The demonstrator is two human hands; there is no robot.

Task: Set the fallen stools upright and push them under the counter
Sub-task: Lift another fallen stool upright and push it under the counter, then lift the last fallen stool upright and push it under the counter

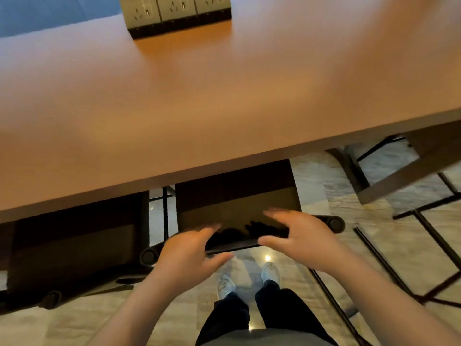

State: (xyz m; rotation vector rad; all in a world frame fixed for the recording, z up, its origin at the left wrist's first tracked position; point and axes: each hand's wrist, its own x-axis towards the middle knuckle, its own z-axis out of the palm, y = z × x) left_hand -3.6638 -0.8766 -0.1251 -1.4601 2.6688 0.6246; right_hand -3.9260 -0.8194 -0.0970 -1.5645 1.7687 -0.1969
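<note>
A dark-seated stool (237, 208) stands upright in front of me, its seat partly beneath the wooden counter (224, 96). A low round-ended back rail (334, 224) runs along its near edge. My left hand (189, 255) is at the rail's left part, fingers above it and thumb below, spread apart. My right hand (301, 236) is at the rail's right part, fingers also spread. Neither hand is closed around the rail. A second stool (74, 245) sits under the counter at the left. A third stool (404, 173) at the right looks tilted, its thin black leg frame (424, 221) spread toward me.
A block of power sockets (174, 13) stands on the counter's far side. The floor is pale glossy tile (311, 176). My feet in white shoes (249, 278) are just behind the middle stool. The black legs of the right stool cross the floor at my right.
</note>
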